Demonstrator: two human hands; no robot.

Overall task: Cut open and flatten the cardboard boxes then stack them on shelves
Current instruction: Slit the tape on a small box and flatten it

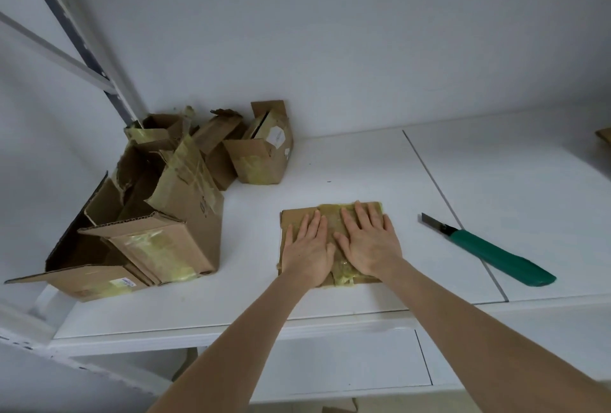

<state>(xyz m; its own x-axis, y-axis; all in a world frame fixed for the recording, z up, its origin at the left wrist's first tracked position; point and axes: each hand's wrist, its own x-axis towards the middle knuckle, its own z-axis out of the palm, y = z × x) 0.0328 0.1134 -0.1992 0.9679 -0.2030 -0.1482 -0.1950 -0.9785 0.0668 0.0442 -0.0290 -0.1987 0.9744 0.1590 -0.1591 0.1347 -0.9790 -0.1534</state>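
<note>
A flattened cardboard box [295, 216] with yellowish tape lies on the white shelf [363, 167] in front of me. My left hand [309, 249] and my right hand [370, 242] both press flat on it, fingers straight, side by side. A green-handled utility knife [496, 253] with its blade out lies on the shelf to the right of the hands, apart from them. At the back left stands a pile of several opened, unflattened cardboard boxes [155, 201].
A white wall rises behind the shelf. A grey metal shelf post [82, 42] stands at the left. A seam [453, 210] runs between two shelf boards under the knife. Another bit of cardboard [604, 136] shows at the far right edge.
</note>
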